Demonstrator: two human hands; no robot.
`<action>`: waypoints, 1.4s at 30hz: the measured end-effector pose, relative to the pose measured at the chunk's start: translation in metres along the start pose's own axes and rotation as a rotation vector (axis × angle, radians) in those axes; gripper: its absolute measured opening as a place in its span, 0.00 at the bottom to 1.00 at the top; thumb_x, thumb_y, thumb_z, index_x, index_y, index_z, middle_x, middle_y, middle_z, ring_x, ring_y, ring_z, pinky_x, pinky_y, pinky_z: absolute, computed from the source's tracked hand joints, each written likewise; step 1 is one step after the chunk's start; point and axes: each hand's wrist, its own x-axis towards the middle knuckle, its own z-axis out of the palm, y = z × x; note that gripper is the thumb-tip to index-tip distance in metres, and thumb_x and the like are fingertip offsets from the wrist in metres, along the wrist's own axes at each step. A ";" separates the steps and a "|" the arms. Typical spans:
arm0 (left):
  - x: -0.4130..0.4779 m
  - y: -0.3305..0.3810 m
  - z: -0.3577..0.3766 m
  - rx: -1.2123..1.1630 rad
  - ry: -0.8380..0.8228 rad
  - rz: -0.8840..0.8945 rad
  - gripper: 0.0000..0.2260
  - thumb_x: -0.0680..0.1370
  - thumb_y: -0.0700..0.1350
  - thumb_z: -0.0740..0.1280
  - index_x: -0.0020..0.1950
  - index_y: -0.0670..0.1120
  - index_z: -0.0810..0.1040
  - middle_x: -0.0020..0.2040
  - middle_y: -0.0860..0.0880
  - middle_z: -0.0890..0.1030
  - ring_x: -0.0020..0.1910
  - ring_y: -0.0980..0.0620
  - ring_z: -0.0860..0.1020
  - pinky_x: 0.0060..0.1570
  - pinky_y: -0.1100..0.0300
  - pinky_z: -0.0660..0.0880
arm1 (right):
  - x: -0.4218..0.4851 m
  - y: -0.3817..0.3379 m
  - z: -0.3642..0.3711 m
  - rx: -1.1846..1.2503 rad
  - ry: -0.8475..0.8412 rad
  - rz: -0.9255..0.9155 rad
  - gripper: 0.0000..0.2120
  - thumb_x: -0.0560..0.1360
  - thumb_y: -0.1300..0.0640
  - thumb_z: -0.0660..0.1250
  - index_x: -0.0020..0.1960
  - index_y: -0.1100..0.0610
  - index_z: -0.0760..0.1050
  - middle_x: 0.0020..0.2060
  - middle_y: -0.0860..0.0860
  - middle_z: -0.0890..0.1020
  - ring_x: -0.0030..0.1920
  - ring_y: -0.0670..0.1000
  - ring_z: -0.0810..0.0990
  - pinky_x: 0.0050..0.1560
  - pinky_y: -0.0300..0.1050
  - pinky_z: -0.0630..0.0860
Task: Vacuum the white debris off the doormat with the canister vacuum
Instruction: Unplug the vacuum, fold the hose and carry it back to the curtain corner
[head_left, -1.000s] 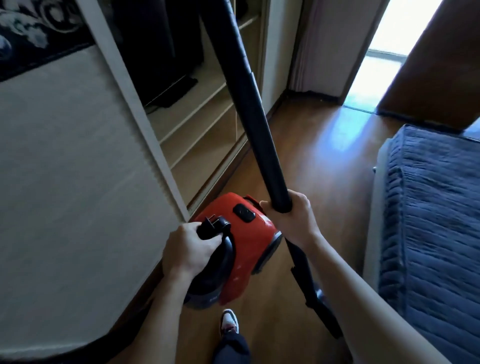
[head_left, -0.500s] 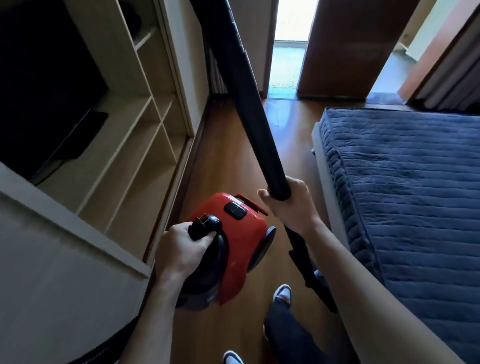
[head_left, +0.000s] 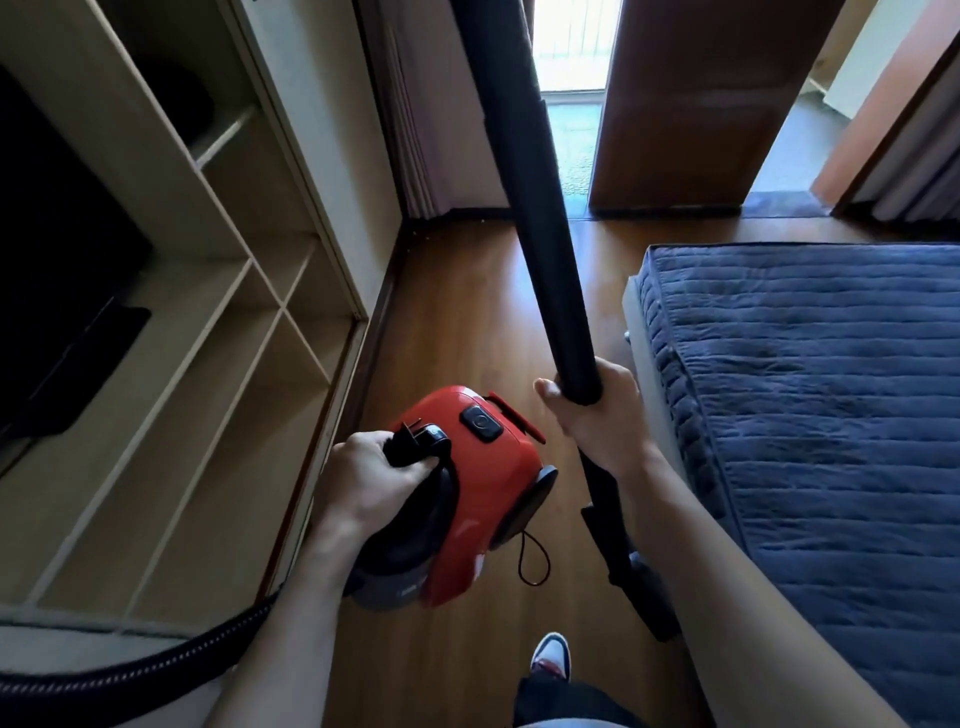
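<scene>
The canister vacuum (head_left: 483, 483), red with a black front, is hanging low in the middle of the view, above the wood floor (head_left: 457, 322) of a narrow passage.

At the far left a dark screen (head_left: 57, 249) is running off the frame edge, sitting inside pale open shelving (head_left: 218, 374) whose upper cubby is holding something black that is too dim to make out. Below it the ribbed black hose (head_left: 130, 670) is trailing in from the left edge and disappearing behind the left forearm. The left hand (head_left: 363, 478) is curling its fingers tightly round the vacuum's black carry handle, hiding most of it. A thin red-and-black cord loop (head_left: 535, 564) is dangling beside the canister.

The black wand (head_left: 540, 218) is slanting up across the centre and is being cut off by the top edge; its lower end is passing behind the right forearm. The right hand (head_left: 597, 410) is wrapping fully round the wand, thumb toward the canister. One shoe (head_left: 551, 652) is showing at the bottom.

Ahead, a bright doorway (head_left: 569, 57) is opening beside a brown door (head_left: 691, 104); a greenish patch beyond the threshold is too washed out to identify. On the right, a bed with a blue quilt (head_left: 810, 395) is running off the frame, leaving only the floor strip between its edge and the shelving as open room.
</scene>
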 end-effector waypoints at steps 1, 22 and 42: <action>0.015 0.012 0.005 0.009 -0.001 0.009 0.19 0.68 0.55 0.79 0.28 0.45 0.75 0.22 0.54 0.74 0.25 0.56 0.75 0.26 0.62 0.66 | 0.017 0.004 -0.004 0.010 -0.001 -0.001 0.15 0.73 0.60 0.75 0.36 0.66 0.72 0.28 0.64 0.76 0.29 0.64 0.74 0.31 0.54 0.75; 0.363 0.102 0.067 -0.099 -0.091 0.025 0.16 0.68 0.53 0.80 0.33 0.42 0.81 0.31 0.46 0.83 0.31 0.51 0.80 0.30 0.60 0.73 | 0.336 0.094 0.040 0.029 0.029 0.127 0.15 0.71 0.57 0.79 0.36 0.64 0.75 0.24 0.50 0.75 0.25 0.47 0.71 0.28 0.38 0.69; 0.687 0.176 0.099 -0.040 -0.197 0.108 0.16 0.69 0.57 0.78 0.31 0.47 0.80 0.27 0.54 0.81 0.30 0.53 0.81 0.31 0.53 0.78 | 0.641 0.122 0.094 -0.003 0.126 0.072 0.21 0.71 0.50 0.78 0.34 0.61 0.71 0.26 0.58 0.76 0.29 0.62 0.75 0.34 0.60 0.77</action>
